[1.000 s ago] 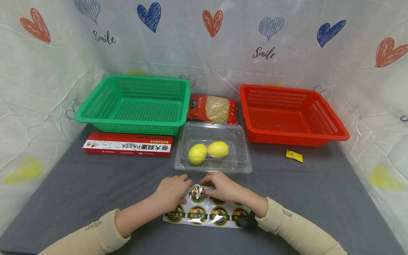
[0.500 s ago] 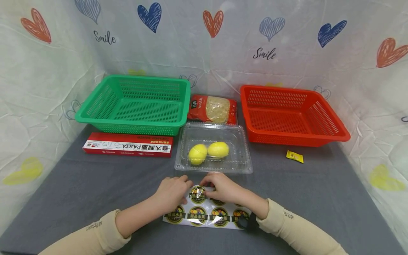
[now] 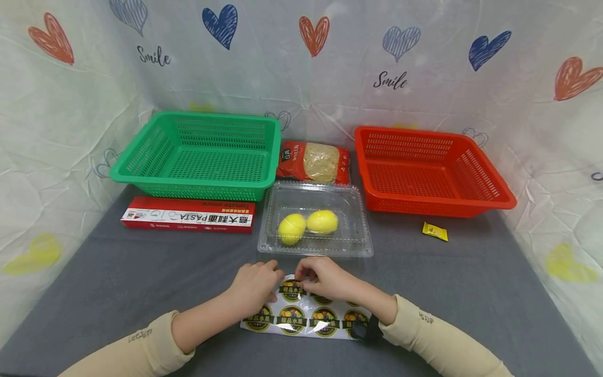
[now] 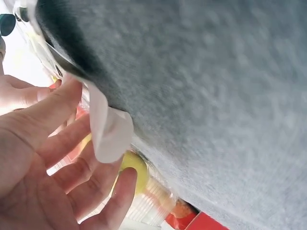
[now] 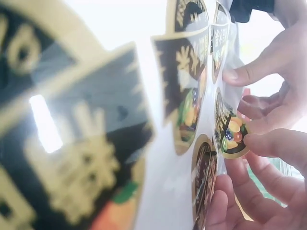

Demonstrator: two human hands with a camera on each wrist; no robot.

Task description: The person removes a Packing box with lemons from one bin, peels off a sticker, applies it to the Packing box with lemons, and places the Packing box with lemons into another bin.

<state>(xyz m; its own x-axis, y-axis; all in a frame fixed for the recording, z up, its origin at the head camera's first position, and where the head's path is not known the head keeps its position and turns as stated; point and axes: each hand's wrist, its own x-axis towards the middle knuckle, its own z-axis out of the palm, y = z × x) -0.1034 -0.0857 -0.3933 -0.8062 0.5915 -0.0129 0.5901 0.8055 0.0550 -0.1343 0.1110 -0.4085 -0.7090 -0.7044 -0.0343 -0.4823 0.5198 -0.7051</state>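
A white sheet of round fruit-label stickers (image 3: 308, 329) is held just above the dark cloth in the head view. My left hand (image 3: 254, 285) grips its upper left edge, thumb on the printed side and fingers behind. From the other side my right hand (image 3: 330, 280) pinches the rim of the top left sticker (image 5: 232, 132) between thumb and forefinger. In the left wrist view a white corner of the sheet (image 4: 112, 132) curls outward beside the left fingers. Beyond both hands, a clear plastic box (image 3: 346, 246) contains two lemons (image 3: 322, 222).
A green basket (image 3: 212, 183) stands at back left, with a red pasta box (image 3: 188, 214) in front. At back right is a red basket (image 3: 424, 204), with a small yellow packet (image 3: 435, 231) before it. Between the baskets lies a red noodle bag (image 3: 314, 161).
The right fingertips have shifted slightly at the top left sticker, and the glare on it has faded. Both hands otherwise stay in place on the sheet.
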